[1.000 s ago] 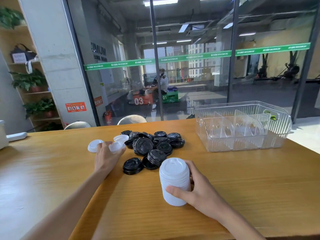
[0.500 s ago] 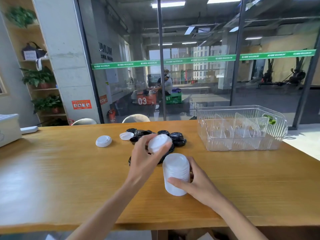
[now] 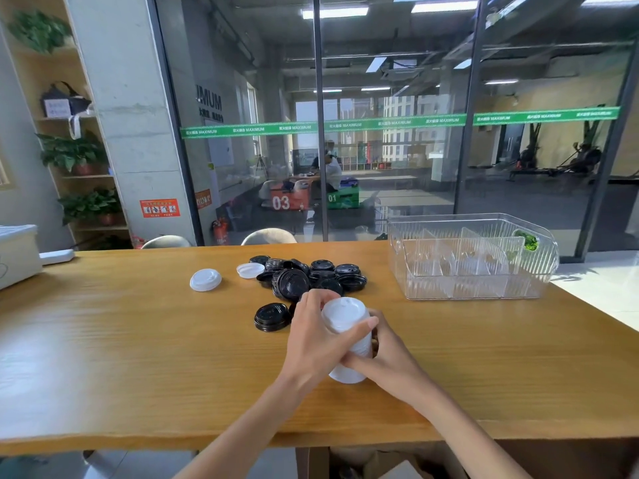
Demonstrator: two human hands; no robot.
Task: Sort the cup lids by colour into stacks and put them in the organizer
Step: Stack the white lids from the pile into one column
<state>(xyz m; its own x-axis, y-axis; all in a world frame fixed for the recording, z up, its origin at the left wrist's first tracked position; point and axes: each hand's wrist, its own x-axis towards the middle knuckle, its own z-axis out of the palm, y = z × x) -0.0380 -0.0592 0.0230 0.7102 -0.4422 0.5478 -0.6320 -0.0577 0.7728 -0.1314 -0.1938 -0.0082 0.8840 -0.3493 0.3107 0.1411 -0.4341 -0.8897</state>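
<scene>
A tall stack of white lids [image 3: 345, 316] stands on the wooden table [image 3: 138, 357] in front of me. My left hand [image 3: 316, 337] grips the top white lid on the stack, thumb across its near side. My right hand [image 3: 383, 361] holds the stack's lower part from the right. Behind the hands lies a pile of several black lids [image 3: 311, 276], with one black lid [image 3: 272, 316] apart at its near left. Two loose white lids [image 3: 205, 280] [image 3: 250, 270] lie left of the pile. The clear organizer [image 3: 473, 293] with dividers stands at the far right.
A white box [image 3: 15, 254] sits at the table's left end. Chair backs [image 3: 268, 236] show beyond the far edge, in front of a glass wall. The table's right end lies just past the organizer.
My left hand picked a white lid from beside the black pile, carried it right and set it on top of the stack in my right hand.
</scene>
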